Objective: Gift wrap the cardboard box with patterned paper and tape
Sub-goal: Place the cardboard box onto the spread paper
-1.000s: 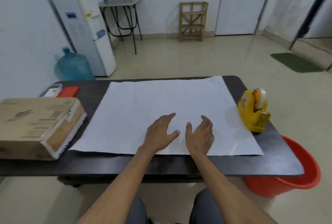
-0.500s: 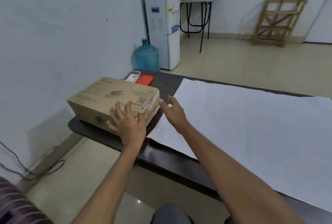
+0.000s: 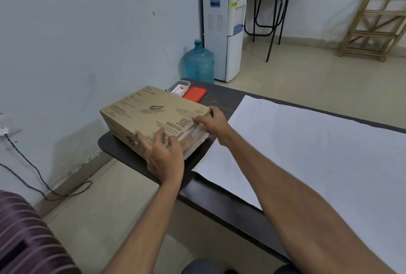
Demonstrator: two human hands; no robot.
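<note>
Cardboard box [image 3: 151, 115]: lies flat at the left end of the dark surface [image 3: 219, 194], close to its rounded corner and near edge, just beside the paper's corner.
Left hand [image 3: 163, 156]: cups the box's near corner, fingers [image 3: 141, 139] spread along the long side, thumb towards the end face.
Right hand [image 3: 214, 123]: grips the far corner of the same end, fingers [image 3: 201, 119] curled over the top edge.
Paper [image 3: 307, 152]: spread flat to the right with its white face up; the patterned side does not show.
Step, as I judge it: getting a hold to carry the box onto the sheet.
Risk, tilt: both hands hold one end only, so a lift may let the far end drop or drag.
Risk, edge: the box sits near the surface's rim, and a pull towards the body could tip it to the floor.
Risk, paper: sliding instead of lifting could catch the sheet's corner, then crease, tear or skew it.
Risk, neighbours: the clear container [image 3: 178, 88] and red lid [image 3: 194, 95] lie just behind the box, and a swinging far end could knock them.
Risk, placing: an off-centre landing could leave one flap too short to meet.
</note>
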